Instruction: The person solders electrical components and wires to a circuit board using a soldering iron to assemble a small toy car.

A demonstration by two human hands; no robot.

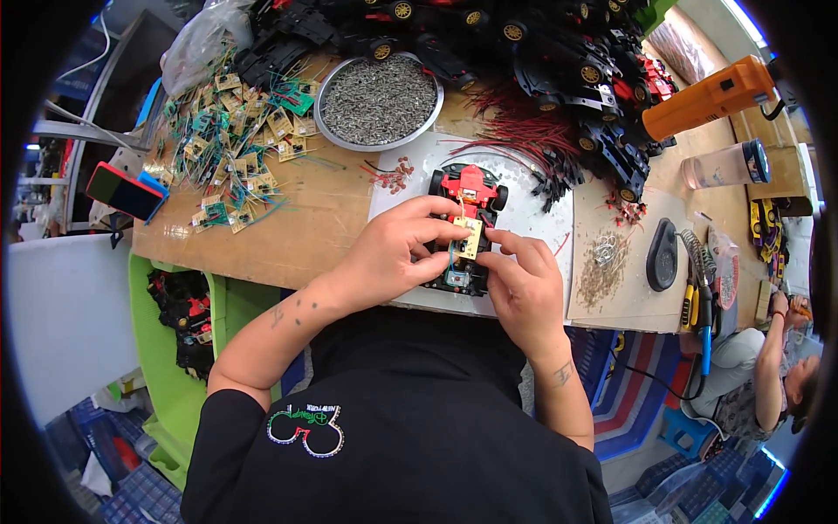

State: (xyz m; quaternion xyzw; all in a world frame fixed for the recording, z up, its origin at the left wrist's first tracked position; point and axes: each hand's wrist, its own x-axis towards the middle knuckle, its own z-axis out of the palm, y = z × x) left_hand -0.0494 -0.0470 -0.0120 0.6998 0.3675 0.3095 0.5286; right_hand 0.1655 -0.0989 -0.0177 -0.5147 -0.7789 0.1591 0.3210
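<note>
A small yellowish circuit board [470,239] sits over the middle of a toy car chassis [472,186], red at its far end and black toward me. My left hand [393,251] grips the board's left edge with its fingertips. On the opposite edge, the thumb and index finger of my right hand [525,284] pinch the board. Thin wires run from the board, a light one toward the red part and a blue one toward the near end. Parts of the chassis are hidden under my fingers.
A metal bowl of screws [380,102] stands beyond the chassis, with heaped circuit boards [253,148] to its left. Black car bodies [559,61] pile up at the back. Rightward are red wires [532,122], an orange tool [711,96], a soldering iron [705,336] and a seated person [759,375].
</note>
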